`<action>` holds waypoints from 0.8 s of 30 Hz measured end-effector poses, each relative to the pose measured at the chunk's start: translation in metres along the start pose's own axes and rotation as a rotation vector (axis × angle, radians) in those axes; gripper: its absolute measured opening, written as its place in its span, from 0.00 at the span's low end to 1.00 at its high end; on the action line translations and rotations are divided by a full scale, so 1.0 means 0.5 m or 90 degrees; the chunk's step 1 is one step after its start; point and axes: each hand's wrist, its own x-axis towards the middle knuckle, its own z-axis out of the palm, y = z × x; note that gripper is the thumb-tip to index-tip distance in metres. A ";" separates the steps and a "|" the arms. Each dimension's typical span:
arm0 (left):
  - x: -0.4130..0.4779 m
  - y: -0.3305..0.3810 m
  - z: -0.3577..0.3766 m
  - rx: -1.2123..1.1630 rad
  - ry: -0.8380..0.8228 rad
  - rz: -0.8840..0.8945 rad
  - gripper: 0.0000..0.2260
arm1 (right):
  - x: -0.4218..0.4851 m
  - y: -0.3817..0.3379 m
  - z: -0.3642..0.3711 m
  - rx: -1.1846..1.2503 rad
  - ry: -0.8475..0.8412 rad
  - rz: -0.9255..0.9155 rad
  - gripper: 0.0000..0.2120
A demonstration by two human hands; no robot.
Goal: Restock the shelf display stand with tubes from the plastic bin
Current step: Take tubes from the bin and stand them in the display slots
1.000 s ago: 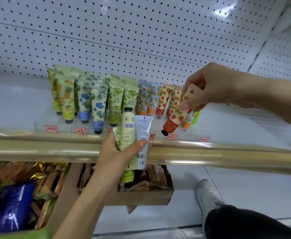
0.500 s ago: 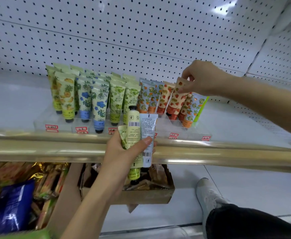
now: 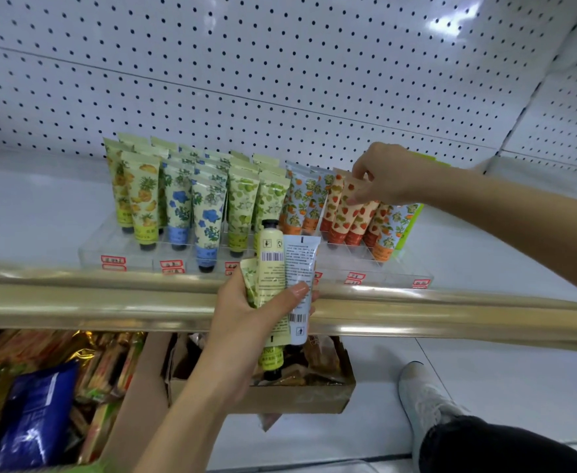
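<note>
Since a second ago our right hand (image 3: 393, 179) has carried the strawberry tube (image 3: 343, 216) from over the stand's front back into its row, right of centre. It now stands there cap down among its like, with thumb and fingers pinching its top crimp. The pegboard (image 3: 280, 80) fills the upper frame. The white shelf (image 3: 41, 206) runs across the middle, its surface open to the left and right of the stand (image 3: 365, 264). A gold rail (image 3: 109, 298) edges the shelf's front, just below the stand. The clear stand sits at centre, its rows of tubes leaning back. A cardboard box (image 3: 280, 397) sits lower centre, under the rail. Our left hand (image 3: 246, 322), in front of the rail, grips a bunch (image 3: 273, 268) of yellow, pale blue and green tubes, upright.
</note>
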 end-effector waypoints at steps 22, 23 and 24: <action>-0.003 0.004 -0.005 -0.014 -0.001 -0.003 0.20 | -0.003 0.017 -0.011 0.010 0.100 -0.052 0.18; -0.003 0.005 -0.006 -0.012 -0.003 -0.003 0.20 | -0.012 0.015 -0.017 0.022 0.124 -0.065 0.18; -0.003 0.004 -0.006 -0.008 -0.004 -0.002 0.20 | -0.023 0.011 -0.022 0.046 0.142 -0.074 0.16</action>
